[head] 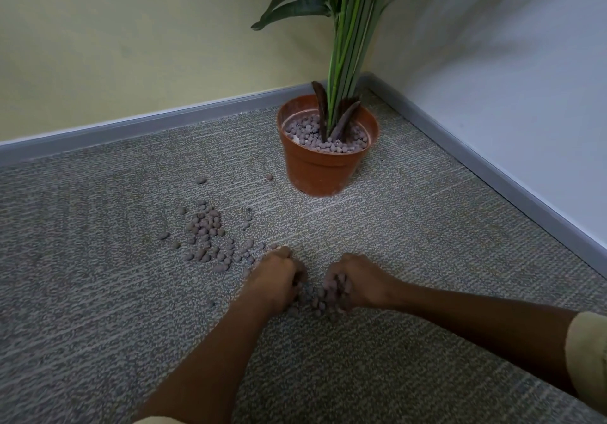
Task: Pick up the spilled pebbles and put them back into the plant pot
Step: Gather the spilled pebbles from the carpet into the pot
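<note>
Grey-purple pebbles (210, 236) lie scattered on the carpet, left of and below an orange plant pot (323, 167). The pot stands upright in the room corner and holds more pebbles around green stems. My left hand (276, 279) and my right hand (354, 284) rest low on the carpet in front of the pot, curled toward each other. A small heap of pebbles (317, 302) sits between them. My right hand's fingers are closed around several of them. My left hand's fingers also curl onto pebbles, though its palm is hidden.
Grey carpet (410, 243) covers the floor. A grey skirting board (164, 118) runs along the yellow wall at the back and along the pale wall (509, 95) on the right. A lone pebble (269, 177) lies near the pot's base.
</note>
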A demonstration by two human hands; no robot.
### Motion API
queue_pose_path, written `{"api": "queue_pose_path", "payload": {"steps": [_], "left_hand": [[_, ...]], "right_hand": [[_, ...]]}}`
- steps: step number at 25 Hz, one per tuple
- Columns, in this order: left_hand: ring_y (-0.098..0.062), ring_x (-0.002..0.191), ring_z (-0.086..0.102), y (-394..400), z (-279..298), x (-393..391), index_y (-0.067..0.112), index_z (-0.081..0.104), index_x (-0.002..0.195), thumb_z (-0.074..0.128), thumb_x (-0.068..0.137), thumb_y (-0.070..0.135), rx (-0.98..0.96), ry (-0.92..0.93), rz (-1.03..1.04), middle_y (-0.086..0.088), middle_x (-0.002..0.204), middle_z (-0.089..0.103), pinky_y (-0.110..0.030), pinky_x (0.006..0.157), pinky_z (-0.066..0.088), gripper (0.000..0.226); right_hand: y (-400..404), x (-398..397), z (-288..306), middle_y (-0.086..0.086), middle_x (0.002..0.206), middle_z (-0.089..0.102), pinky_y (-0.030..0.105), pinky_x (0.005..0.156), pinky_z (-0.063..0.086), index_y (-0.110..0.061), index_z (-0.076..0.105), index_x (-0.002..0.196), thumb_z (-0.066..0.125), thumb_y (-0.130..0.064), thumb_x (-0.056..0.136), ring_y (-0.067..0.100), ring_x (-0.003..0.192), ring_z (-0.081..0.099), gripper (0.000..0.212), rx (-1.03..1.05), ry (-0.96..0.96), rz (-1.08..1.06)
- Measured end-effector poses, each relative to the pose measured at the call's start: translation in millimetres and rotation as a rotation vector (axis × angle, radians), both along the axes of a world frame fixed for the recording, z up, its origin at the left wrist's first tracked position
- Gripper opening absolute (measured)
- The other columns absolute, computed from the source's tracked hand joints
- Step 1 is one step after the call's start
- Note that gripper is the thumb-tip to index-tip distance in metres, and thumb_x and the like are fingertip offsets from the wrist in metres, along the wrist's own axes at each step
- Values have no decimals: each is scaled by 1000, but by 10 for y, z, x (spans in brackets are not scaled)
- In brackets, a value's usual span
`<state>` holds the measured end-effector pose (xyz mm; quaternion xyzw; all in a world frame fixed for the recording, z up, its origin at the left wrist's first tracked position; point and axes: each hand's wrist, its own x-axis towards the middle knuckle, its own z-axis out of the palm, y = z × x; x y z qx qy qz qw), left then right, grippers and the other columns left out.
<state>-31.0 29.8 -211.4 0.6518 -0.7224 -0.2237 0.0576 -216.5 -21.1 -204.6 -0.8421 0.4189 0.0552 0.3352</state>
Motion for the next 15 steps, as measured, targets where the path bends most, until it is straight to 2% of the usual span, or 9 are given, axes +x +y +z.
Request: {"api": "queue_pose_path", "payload": {"steps": [1,3,5,7,9,11,13,15], "left_hand": [[-26,108,54,-3,4,2,21,66,103,59,84,17,0,5,10,-7,115,50,-33,91,46,21],[-27,105,57,-17,15,17,22,66,104,58,84,16,9,10,45,-7,114,50,-34,88,47,22],[-30,103,59,-30,19,29,22,63,105,55,87,18,16,-40,49,-8,115,49,-37,86,48,21],[-33,101,60,-33,18,22,18,59,108,51,90,19,7,-143,23,-10,116,48,-40,83,49,20],[-34,101,60,-44,6,6,15,58,110,49,91,18,4,-207,2,-11,117,48,-41,82,49,20],[-33,102,60,-63,-3,13,15,59,108,51,90,18,10,-184,7,-11,116,49,-41,83,49,20],[-32,103,59,-81,-9,48,14,61,106,54,88,21,21,-112,51,-10,115,51,-40,87,48,20],[-32,103,59,-88,-20,80,13,60,107,54,88,23,20,-76,88,-10,116,51,-40,88,49,22]], "right_hand": [[-4,32,13,-8,72,62,12,60,45,-13,72,93,78,-5,65,3,64,58,30,22,-42,-19],[-12,83,46,-11,69,60,9,60,46,-12,73,92,74,-4,70,2,63,60,23,19,-68,-63],[-11,125,76,-14,67,52,0,55,39,-12,74,93,72,-6,74,-5,60,53,20,-16,-58,-50],[-12,165,80,-15,66,50,-1,54,37,-12,74,92,72,-7,75,-7,59,49,18,-22,-61,-35],[-16,185,61,-14,67,51,3,58,37,-13,74,89,75,-9,73,-6,61,50,16,-19,-47,-37],[-42,189,47,-12,70,59,8,60,42,-11,74,85,77,-10,72,-1,64,56,14,8,-33,-30],[-98,162,33,3,74,69,17,59,53,-7,73,83,77,-7,72,16,66,68,11,67,-44,-46],[-140,124,33,12,77,72,19,56,54,-4,73,84,76,-4,73,19,63,67,11,88,-66,-76]]}}
